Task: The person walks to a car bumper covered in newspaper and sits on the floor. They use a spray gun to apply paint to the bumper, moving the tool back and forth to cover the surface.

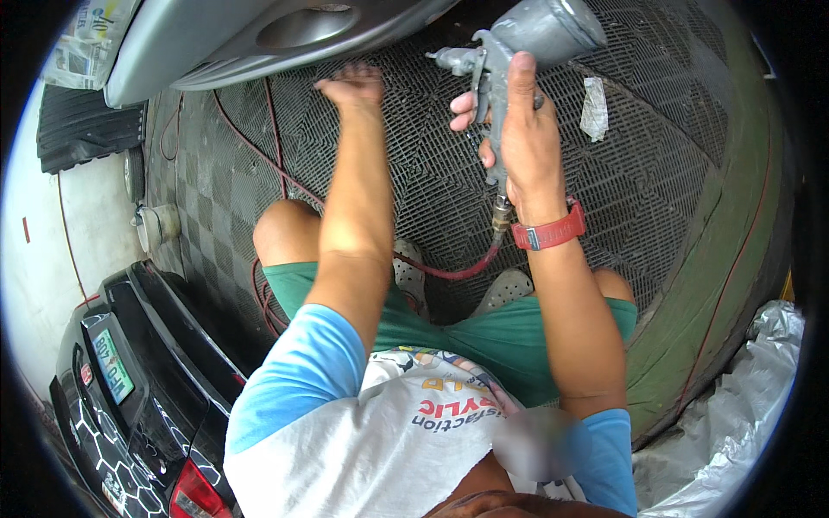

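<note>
In my right hand is a grey metal spray gun, gripped around its handle with my thumb up along the back. Its paint cup tilts toward the upper right, while the nozzle faces left. A red air hose hangs from the fitting under the handle. My left hand is empty with its fingers apart, just below the lower edge of a silver-grey car bumper. From this view I cannot tell whether the fingertips touch the bumper.
Dark grid matting covers the floor, with hose loops lying at the left. A scrap of paper lies right of the gun. A black car stands at lower left, a white bucket beyond it. Green sheeting and silvery plastic line the right.
</note>
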`<state>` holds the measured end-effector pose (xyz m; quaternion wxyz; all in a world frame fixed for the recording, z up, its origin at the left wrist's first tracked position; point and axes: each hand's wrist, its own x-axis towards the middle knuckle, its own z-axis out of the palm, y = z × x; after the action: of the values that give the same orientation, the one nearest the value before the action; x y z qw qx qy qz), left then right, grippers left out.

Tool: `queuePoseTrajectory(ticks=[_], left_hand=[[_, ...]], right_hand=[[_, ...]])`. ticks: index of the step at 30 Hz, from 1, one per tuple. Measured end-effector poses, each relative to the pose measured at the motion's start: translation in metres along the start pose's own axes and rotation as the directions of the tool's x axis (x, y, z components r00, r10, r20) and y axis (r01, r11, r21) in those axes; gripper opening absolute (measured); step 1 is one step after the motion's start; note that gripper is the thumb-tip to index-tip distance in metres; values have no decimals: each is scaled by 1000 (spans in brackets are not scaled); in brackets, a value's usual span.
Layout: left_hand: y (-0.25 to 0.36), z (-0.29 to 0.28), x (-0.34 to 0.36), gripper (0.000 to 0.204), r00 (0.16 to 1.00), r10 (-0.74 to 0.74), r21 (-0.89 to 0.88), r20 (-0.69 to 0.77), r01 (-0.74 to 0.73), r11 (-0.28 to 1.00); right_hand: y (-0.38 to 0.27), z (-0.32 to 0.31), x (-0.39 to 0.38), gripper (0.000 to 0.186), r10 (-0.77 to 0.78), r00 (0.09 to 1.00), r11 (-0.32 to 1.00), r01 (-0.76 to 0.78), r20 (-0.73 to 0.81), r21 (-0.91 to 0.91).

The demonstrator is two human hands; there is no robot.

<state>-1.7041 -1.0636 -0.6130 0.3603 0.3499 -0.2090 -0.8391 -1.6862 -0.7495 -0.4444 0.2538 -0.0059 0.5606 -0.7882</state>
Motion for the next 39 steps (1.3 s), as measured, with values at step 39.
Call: queuePoseTrajectory(ticks=[39], left_hand=[[38, -16, 48, 78, 819, 477, 945, 320, -311, -100]], right_hand=[[62, 53, 9, 68, -158, 987, 977, 155, -8, -143]])
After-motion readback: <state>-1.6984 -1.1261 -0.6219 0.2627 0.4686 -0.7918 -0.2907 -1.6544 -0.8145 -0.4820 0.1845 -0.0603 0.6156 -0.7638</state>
